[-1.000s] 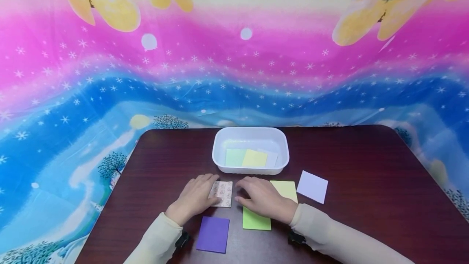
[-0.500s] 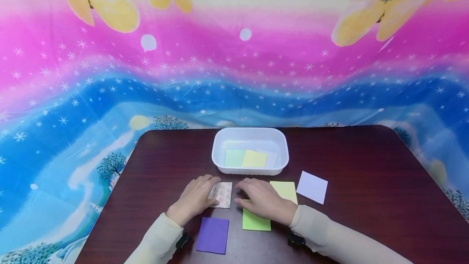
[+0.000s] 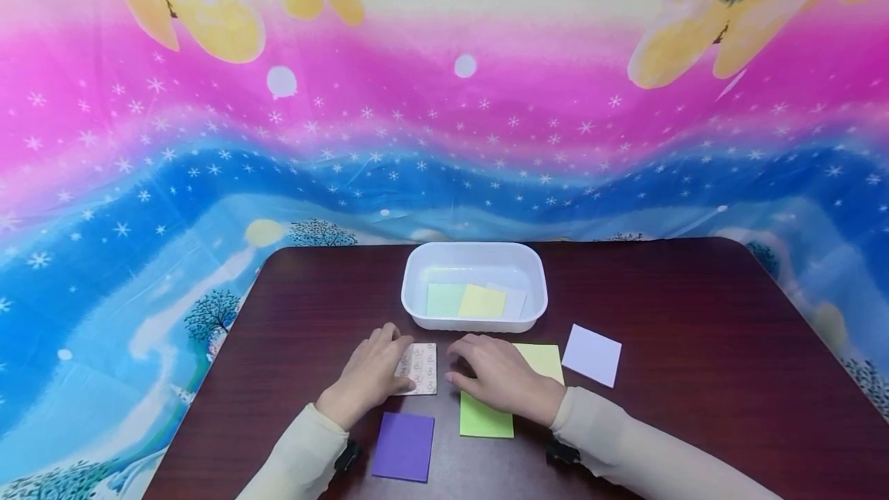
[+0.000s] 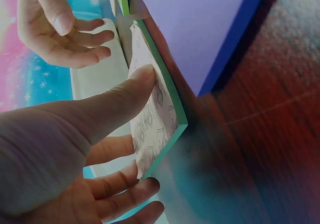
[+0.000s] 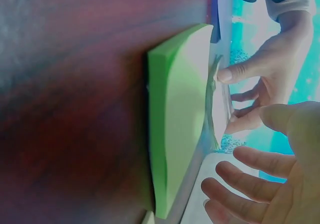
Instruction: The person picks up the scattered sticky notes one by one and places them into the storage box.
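My left hand (image 3: 368, 370) holds a square sticky note pad (image 3: 422, 369) with a printed patterned top, flat on the table. In the left wrist view, the thumb lies on the patterned face of this pad (image 4: 155, 108), which has green edges, and the fingertips sit at its far edge. My right hand (image 3: 501, 378) hovers with relaxed, spread fingers over a bright green pad (image 3: 486, 421) and holds nothing. A pale yellow pad (image 3: 545, 361) is partly hidden behind it. The right wrist view shows the green pad (image 5: 182, 119) below the right hand (image 5: 270, 184).
A white plastic tub (image 3: 475, 324) stands behind the hands, with green, yellow and whitish notes lying inside. A purple pad (image 3: 403, 446) lies nearest the front, and a pale lilac pad (image 3: 592, 356) lies to the right. All rest on a dark wooden table (image 3: 694, 315).
The left hand's fingers have shifted slightly, with the fingertips a little higher in the head view, and the patterned pad has moved slightly left. The right hand stays almost still.
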Available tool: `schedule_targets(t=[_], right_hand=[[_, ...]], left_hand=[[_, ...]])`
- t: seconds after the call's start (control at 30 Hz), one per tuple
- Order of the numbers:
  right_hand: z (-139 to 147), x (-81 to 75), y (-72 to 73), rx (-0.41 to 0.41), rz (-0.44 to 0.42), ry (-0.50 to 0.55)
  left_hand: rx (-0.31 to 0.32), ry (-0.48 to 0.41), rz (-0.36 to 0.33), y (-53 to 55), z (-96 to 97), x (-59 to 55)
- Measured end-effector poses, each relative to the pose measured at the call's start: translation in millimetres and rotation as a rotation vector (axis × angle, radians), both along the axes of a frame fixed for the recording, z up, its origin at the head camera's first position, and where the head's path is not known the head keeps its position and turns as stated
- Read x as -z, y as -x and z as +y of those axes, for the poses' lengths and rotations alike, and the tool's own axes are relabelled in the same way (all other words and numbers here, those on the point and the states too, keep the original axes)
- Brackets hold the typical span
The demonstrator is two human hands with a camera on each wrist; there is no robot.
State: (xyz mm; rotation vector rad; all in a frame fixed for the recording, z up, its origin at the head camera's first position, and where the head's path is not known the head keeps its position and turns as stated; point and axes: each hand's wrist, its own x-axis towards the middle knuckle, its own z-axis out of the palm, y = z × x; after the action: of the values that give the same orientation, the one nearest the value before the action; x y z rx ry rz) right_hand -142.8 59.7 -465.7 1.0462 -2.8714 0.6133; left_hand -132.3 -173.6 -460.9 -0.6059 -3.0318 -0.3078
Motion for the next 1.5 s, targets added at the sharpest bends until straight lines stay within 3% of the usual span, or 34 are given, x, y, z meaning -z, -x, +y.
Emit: schedule_targets(t=[0.4, 0.63, 1.17, 1.5], right_hand=[[2.3, -5.9, 2.1, 0.004, 0.033, 0.02], [3.5, -6.2, 3.3, 0.009, 0.034, 0.022], [4.3, -8.9, 4.3, 0.012, 0.047, 0.024], [5.8, -11.0, 5.4, 0.006, 0.063, 0.022]], left_hand=[[0.035, -0.003, 0.076, 1.0, -0.1, -1.8], [0.027, -0.061, 0.066, 0.9, -3.5, -3.6], [0.035, -0.074, 0.095, 1.7, -10.1, -12.9], [0.089, -0.088, 0.086, -0.7, -11.2, -18.5]])
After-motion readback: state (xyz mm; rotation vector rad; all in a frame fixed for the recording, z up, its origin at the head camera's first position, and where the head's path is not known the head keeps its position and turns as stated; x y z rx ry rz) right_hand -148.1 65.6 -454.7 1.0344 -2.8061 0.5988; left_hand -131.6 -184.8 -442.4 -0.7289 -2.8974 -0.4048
